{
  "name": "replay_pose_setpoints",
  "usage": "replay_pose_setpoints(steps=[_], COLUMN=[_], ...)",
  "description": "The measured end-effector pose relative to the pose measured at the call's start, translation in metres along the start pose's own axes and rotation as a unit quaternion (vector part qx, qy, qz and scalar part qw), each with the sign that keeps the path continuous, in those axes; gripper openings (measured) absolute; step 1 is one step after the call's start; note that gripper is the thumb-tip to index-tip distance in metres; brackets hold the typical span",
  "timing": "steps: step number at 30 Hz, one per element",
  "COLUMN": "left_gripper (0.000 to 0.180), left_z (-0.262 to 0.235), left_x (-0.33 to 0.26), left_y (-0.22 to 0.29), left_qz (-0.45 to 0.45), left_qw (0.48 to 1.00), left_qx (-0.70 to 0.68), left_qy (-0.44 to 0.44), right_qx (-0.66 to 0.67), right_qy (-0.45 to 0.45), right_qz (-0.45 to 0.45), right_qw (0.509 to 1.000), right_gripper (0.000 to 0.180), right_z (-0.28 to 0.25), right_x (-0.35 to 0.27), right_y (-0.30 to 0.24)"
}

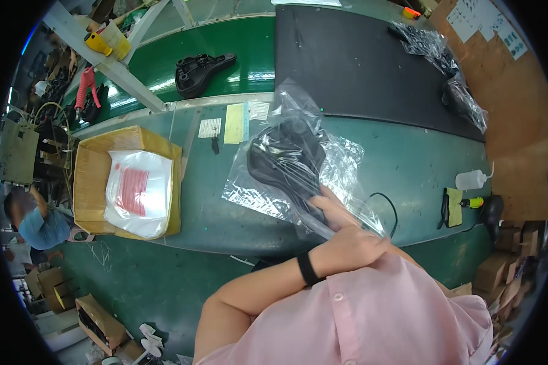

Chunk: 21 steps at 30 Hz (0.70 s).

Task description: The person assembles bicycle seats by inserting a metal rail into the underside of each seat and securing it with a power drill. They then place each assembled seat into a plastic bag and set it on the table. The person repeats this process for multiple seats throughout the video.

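A black bicycle saddle (286, 155) lies inside a clear plastic bag (256, 198) on the green worktable, its wide end away from me. My right hand (332, 210) reaches into the bag's near end, fingers closed around the saddle's narrow nose. Closed beside my right wrist, my left hand (359, 246) pinches the gathered plastic at the bag's mouth. A black band circles my left wrist. Crumpled film hides part of the saddle and some right-hand fingertips.
Left stands a cardboard box (84, 182) of flat plastic bags. Another saddle (201, 72) rests on the green belt beyond. A black mat (359, 67) holds bagged items (463, 100) at right. Nearby are a squeeze bottle (470, 180) and a yellow-green tool (472, 202).
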<state>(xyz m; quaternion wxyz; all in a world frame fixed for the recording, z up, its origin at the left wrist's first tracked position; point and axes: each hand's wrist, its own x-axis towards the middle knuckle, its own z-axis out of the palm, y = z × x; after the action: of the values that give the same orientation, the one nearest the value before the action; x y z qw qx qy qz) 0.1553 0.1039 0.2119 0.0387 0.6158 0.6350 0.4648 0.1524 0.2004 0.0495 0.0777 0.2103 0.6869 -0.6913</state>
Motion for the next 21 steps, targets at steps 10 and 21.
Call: replay_pose_setpoints(steps=[10,21], left_gripper=[0.032,0.068], left_z=[-0.014,-0.071], left_x=[0.019,-0.175], left_y=[-0.035,-0.202], left_qz=[0.037,-0.446], left_qw=[0.985,0.870], left_qx=[-0.152,0.204], left_qy=[-0.068,-0.051], right_qx=[-0.190,0.147], right_qy=[0.120,0.298], right_qz=[-0.055,-0.240], right_qw=[0.973,0.912], right_gripper=[0.054,0.043], right_z=[-0.085,-0.153], right_x=[0.029,0.332], right_y=[-0.124,-0.192])
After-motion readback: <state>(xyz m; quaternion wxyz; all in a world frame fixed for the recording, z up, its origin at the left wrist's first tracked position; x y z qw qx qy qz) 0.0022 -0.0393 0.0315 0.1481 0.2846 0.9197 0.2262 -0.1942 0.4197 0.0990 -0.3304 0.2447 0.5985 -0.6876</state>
